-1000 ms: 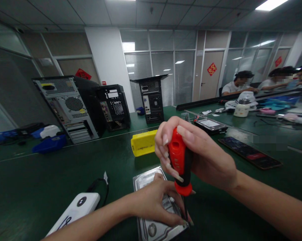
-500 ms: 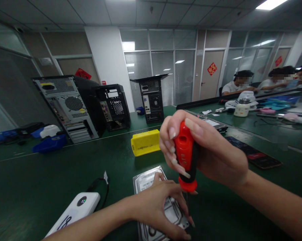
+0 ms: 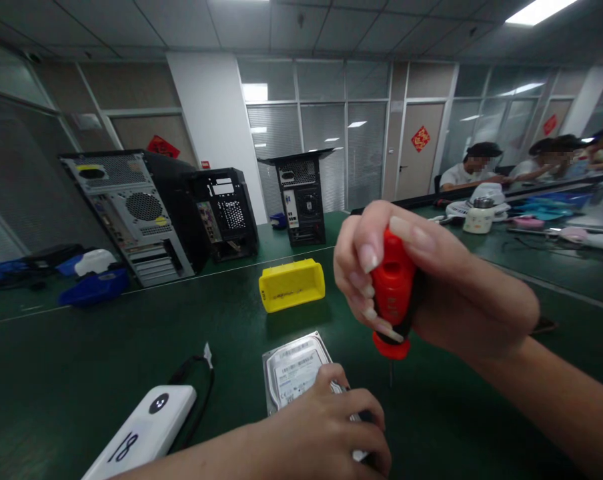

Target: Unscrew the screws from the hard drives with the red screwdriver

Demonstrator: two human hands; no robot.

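A silver hard drive [image 3: 294, 373] lies on the green bench, label side up. My left hand [image 3: 336, 420] rests over its near right part, fingers bent down round the right edge; the hand hides much of the lower half. Above and to the right of the drive, my right hand [image 3: 426, 280] is closed round the red and black handle of a screwdriver [image 3: 392, 280]. The screwdriver stands nearly upright, its thin shaft pointing down, apart from the drive. Its tip is hard to make out.
A yellow bin [image 3: 292, 287] sits beyond the drive. A white power bank [image 3: 141, 430] with a black cable lies at left. Computer cases [image 3: 166, 207] stand along the back, beside a blue bin [image 3: 94, 287]. Several people [image 3: 474, 170] sit far right.
My right hand has moved right with the screwdriver, away from the drive's edge. My left hand has shifted lower and its fingers have drawn in, uncovering more of the drive's label.
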